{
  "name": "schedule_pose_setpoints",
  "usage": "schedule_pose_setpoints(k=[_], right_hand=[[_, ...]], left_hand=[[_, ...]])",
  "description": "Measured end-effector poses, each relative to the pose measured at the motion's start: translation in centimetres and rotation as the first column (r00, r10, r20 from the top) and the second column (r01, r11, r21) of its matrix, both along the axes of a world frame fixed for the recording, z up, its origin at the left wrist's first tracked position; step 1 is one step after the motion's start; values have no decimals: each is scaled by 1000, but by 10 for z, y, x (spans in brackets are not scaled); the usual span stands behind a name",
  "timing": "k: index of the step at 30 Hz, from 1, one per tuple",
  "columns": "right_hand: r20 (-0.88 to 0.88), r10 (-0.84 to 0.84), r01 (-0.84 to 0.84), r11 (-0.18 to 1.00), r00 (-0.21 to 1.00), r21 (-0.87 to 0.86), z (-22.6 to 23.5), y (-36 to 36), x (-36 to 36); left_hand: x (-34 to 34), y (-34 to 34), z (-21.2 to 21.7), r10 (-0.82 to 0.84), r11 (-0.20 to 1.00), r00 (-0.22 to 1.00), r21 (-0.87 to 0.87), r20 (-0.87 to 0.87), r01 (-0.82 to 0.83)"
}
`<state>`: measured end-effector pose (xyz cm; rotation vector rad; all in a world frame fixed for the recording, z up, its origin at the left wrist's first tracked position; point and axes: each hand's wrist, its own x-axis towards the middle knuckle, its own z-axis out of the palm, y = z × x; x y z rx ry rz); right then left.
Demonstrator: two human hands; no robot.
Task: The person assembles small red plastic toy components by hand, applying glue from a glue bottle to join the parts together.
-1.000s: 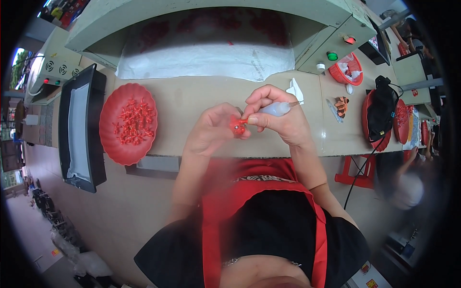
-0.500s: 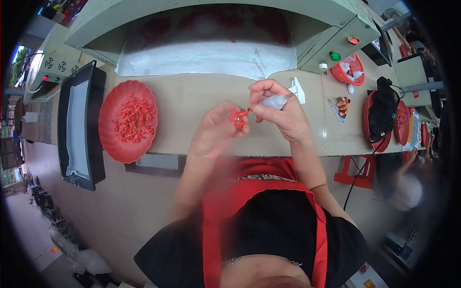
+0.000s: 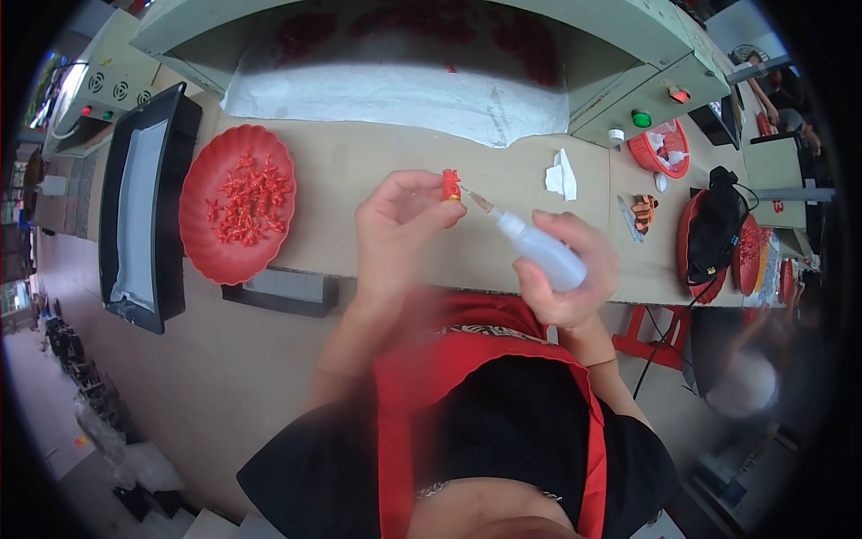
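Note:
My left hand (image 3: 398, 225) pinches a small red plastic part (image 3: 451, 183) between thumb and fingertips, held above the beige table (image 3: 359, 171). My right hand (image 3: 567, 269) grips a small translucent squeeze bottle (image 3: 539, 247) with a thin nozzle. The nozzle tip points up-left and sits right beside the red part. A red scalloped plate (image 3: 202, 216) holding several more small red parts lies to the left of my left hand.
A black tray with a pale liner (image 3: 139, 211) stands at the far left. A clear plastic sheet (image 3: 404, 94) covers the back. A crumpled white tissue (image 3: 562, 173), a red basket (image 3: 664, 148), a black bag (image 3: 714, 225) and green and red buttons sit to the right.
Both hands have moved apart and lower. My right hand with the bottle drew back to the right, so the nozzle now reaches the red part from a distance.

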<state>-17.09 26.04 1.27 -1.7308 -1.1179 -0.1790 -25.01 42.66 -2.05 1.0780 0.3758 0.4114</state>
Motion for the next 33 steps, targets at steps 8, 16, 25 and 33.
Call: schedule_pose_setpoints(k=[8, 16, 25, 33], right_hand=[[142, 67, -83, 990, 988, 112, -4, 8, -4], [139, 30, -48, 991, 990, 122, -4, 13, -5], [142, 0, -23, 987, 990, 158, -3, 18, -5], [122, 17, -24, 998, 992, 58, -2, 13, -7]], left_hand=[[-3, -10, 15, 154, 975, 987, 172, -46, -144], [-3, -13, 18, 154, 970, 987, 199, -53, -141], [-4, -11, 16, 149, 971, 988, 198, -47, -137], [-5, -11, 16, 142, 973, 989, 190, -49, -130]])
